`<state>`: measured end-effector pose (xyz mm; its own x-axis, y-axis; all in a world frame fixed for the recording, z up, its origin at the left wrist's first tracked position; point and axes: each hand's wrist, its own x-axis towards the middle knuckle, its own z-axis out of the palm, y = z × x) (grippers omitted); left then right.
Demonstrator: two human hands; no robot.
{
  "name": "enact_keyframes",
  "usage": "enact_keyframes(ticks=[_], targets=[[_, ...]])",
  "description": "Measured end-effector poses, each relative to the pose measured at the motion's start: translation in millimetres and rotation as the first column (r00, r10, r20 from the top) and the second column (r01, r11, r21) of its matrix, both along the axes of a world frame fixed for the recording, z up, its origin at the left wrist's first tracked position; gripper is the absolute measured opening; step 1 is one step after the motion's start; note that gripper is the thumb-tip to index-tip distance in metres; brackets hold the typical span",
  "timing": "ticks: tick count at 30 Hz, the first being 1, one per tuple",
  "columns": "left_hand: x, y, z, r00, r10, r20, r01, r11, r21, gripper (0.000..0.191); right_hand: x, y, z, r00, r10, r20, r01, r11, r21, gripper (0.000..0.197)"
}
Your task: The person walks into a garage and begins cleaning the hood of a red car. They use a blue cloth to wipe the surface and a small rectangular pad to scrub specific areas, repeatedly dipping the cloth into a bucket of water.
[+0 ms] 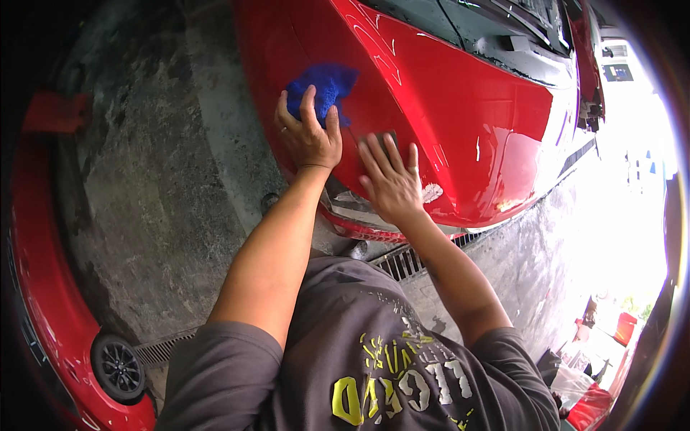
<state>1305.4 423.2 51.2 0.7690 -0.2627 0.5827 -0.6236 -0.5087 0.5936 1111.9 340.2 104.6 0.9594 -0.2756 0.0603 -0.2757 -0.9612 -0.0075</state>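
My left hand point(312, 137) holds a bunched blue cloth point(330, 86) against the red car's bodywork point(431, 108), its fingers curled over the near side of the cloth. Just to the right, my right hand point(393, 180) lies flat on the same bodywork. Under its fingertips is a thin dark sheet point(389, 138), mostly covered; its material cannot be made out. A pale rough patch point(432, 192) shows in the paint beside the right hand. Below my hands is a headlight point(356, 207) at the car's front corner.
The windscreen point(485, 32) is at the upper right. A floor drain grate point(401, 263) runs beneath the car's front. Another red car point(59, 301) with a black wheel point(118, 366) stands at left on stained concrete point(151, 178). Red and clear plastic items point(587, 398) lie at lower right.
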Motion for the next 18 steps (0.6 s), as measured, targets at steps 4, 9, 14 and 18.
enact_keyframes(ticks=[4,9,14,18], targets=[[-0.9,-0.4,-2.3,0.998,0.048,0.03,-0.048,0.999,-0.008,0.058,-167.1,-20.2,-48.7,0.936,0.006,-0.352,-0.004,1.0,0.009,0.067],[4.7,-6.3,-1.5,0.997,0.014,0.073,-0.013,1.0,-0.02,0.057,-10.4,-34.3,7.2,0.996,0.085,-0.04,-0.087,0.995,-0.052,0.064],[9.9,-6.6,-0.6,0.998,0.051,0.04,-0.052,0.998,0.021,0.057,-63.7,-60.0,-11.5,0.984,0.127,-0.121,-0.133,0.99,-0.037,0.064],[21.5,9.9,34.3,0.993,0.111,0.044,-0.11,0.994,-0.009,0.061,-152.7,-84.3,-39.4,0.927,0.183,-0.328,-0.204,0.978,-0.031,0.068]])
